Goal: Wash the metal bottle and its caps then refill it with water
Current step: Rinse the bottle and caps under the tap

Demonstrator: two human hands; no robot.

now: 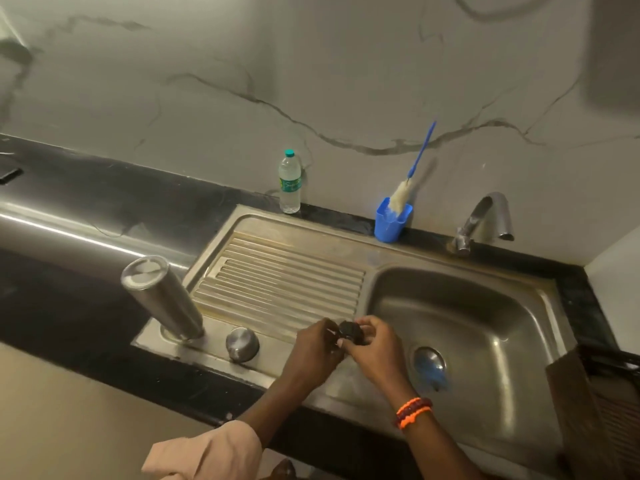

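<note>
The metal bottle is stood upside down at the drainboard's left, its steel cap beside it, while the black inner cap is pinched between left hand and right hand at the basin's edge, well short of the tap.

One metal bottle, two caps — steel cap, black cap — one plastic bottle, one brush, one blue cup, one tap.
</note>
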